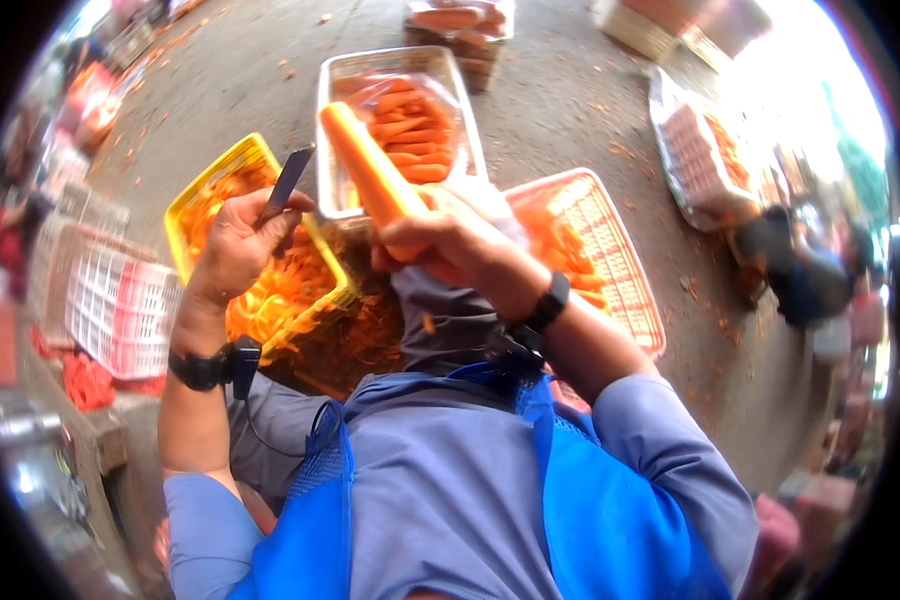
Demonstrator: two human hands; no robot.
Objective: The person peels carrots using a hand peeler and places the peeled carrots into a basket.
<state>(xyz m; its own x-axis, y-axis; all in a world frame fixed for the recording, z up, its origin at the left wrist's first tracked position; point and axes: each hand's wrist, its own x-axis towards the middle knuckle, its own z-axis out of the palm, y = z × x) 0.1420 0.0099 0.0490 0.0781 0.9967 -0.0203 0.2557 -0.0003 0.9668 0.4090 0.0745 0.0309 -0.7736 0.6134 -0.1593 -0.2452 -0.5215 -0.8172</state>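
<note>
My left hand point(244, 236) grips a dark flat-bladed tool point(289, 180), perhaps a peeler or knife, its tip pointing up and to the right. A large peeled carrot point(371, 169) is in my right hand point(446, 236), held by its near end, its far end pointing up and to the left. Tool and carrot are apart. Below my left hand, a yellow plastic crate point(255, 150) holds orange peelings point(270, 300). Past the carrot, whole carrots point(412, 131) lie on clear plastic in a white crate point(397, 52). To the right, a pink crate point(630, 270) holds more carrots point(555, 247).
White and pink empty-looking crates point(120, 307) stand at the left beside a wooden bench point(109, 442). Another carrot-filled crate point(697, 157) stands at the right, near a crouching person point(802, 262). Stacked boxes point(457, 45) stand ahead. Orange scraps litter the concrete floor point(570, 97).
</note>
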